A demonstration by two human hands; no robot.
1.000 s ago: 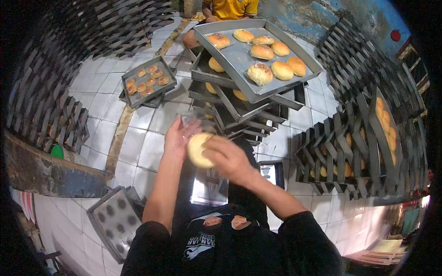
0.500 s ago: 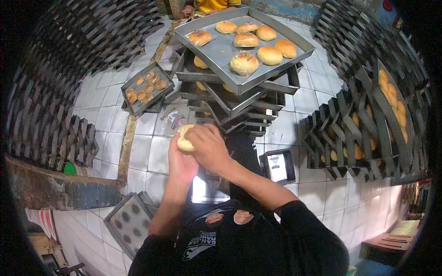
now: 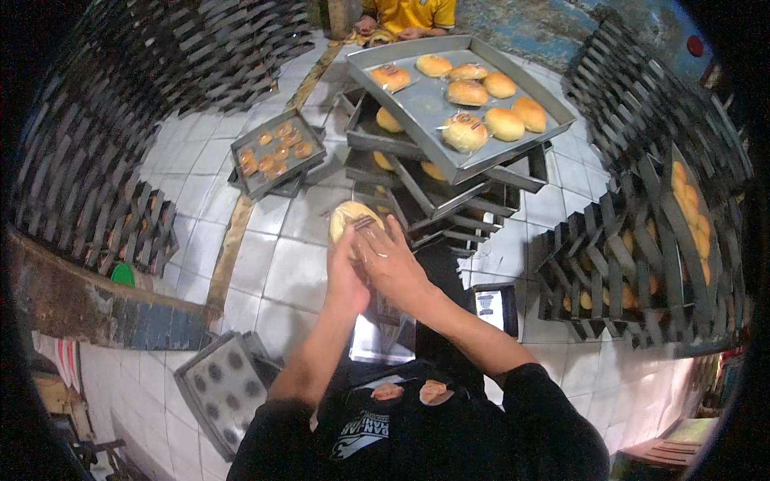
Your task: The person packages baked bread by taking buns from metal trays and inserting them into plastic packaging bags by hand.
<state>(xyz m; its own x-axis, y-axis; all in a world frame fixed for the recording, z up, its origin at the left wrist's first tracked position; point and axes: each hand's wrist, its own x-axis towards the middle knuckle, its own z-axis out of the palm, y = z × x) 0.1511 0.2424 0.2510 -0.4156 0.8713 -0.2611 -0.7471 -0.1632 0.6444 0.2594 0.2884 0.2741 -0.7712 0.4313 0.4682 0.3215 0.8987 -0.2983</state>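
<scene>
A pale round bun (image 3: 346,215) is held between my two hands in front of the stack of trays. Clear plastic wrapping with dark print (image 3: 365,225) lies over the bun and over part of my right hand. My left hand (image 3: 346,276) is closed around the near left side of the bun. My right hand (image 3: 395,264) presses on the bun's right side, fingers wrapped around it and the plastic. Just beyond, a metal tray (image 3: 429,104) on top of the stack carries several golden buns (image 3: 468,92), some of them in printed clear wrappers.
A smaller-looking tray of wrapped buns (image 3: 277,148) sits on the tiled floor to the left. Zigzag tray stacks (image 3: 634,240) rise at right and along both sides. A stained tray (image 3: 224,385) lies lower left. Beyond the stack sits a person in a yellow shirt (image 3: 409,14).
The plastic wrapping, before to the left of the bun, now covers the bun and part of my right hand. The view has shifted, and more of the person in yellow shows.
</scene>
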